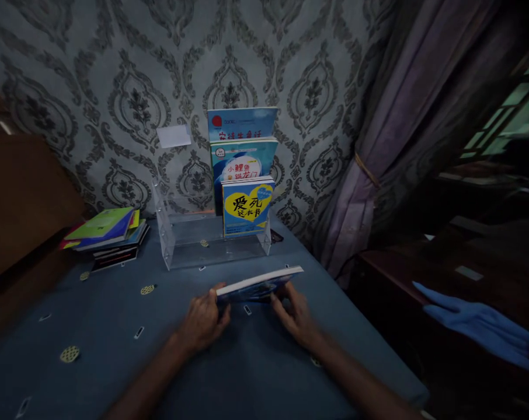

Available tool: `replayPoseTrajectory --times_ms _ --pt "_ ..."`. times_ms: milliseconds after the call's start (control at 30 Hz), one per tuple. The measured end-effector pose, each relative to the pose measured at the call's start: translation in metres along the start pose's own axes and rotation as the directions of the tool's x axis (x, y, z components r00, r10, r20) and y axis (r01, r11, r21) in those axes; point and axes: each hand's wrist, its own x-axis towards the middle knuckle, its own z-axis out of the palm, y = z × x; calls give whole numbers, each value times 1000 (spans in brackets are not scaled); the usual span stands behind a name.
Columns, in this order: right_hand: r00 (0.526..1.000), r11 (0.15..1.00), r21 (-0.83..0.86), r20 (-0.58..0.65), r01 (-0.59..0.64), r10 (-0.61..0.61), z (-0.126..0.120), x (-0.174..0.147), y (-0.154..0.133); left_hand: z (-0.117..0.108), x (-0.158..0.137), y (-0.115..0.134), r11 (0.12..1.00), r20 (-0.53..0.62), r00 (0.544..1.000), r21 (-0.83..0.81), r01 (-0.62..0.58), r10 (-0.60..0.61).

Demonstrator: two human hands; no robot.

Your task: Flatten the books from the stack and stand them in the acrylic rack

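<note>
Book [260, 287], not yet racked, is gripped between left hand [203, 318] and right hand [296, 312] at the clear rack's [163, 239] five o'clock; upright books [248, 219] already occupy its three-o'clock side, while a pile [109, 228] lies outside at nine.

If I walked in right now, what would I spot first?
Probably the yellow heart on the front book, right side of the clear rack. Next, the blue-covered book in the left hand and right hand, nearer you. Then the bright blue glove, far right beyond the table.
</note>
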Motion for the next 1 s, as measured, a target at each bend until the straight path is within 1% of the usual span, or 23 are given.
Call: replayPoseTrajectory --times_ms 67,167,267,300,400,500,600,700,900,1000 --pt "1000 1000 -8 8 -22 22 2 -1 1 -2 4 -3 999 0 1000 21 29 -29" --pt "999 999 -8 -23 -49 49 5 0 3 -5 13 -7 996 -6 998 61 66 -66" --pt "997 999 -24 -63 -46 45 0 19 0 -14 33 -12 992 8 998 109 60 -61" --pt "997 999 -31 -74 -32 30 -4 30 -2 -19 44 -14 990 16 998 127 55 -58" --pt "998 998 -6 -35 55 -56 -24 78 -12 -38 88 -19 979 14 995 177 98 -102" --pt "986 987 41 -51 158 -155 -45 129 -19 -57 137 -24 967 -22 990 211 139 -138" --pt "978 971 126 -50 205 -200 -56 161 -18 -63 170 -28 958 -59 985 231 170 -161" --pt "981 967 163 -43 193 -189 -55 167 -6 -57 179 -29 961 -51 984 210 179 -172" --pt "994 978 178 -10 110 -110 -39 152 33 -34 167 -24 960 96 969 184 210 -230" --pt "996 980 180 10 82 -85 -33 152 45 -26 165 -25 951 132 954 190 243 -270"
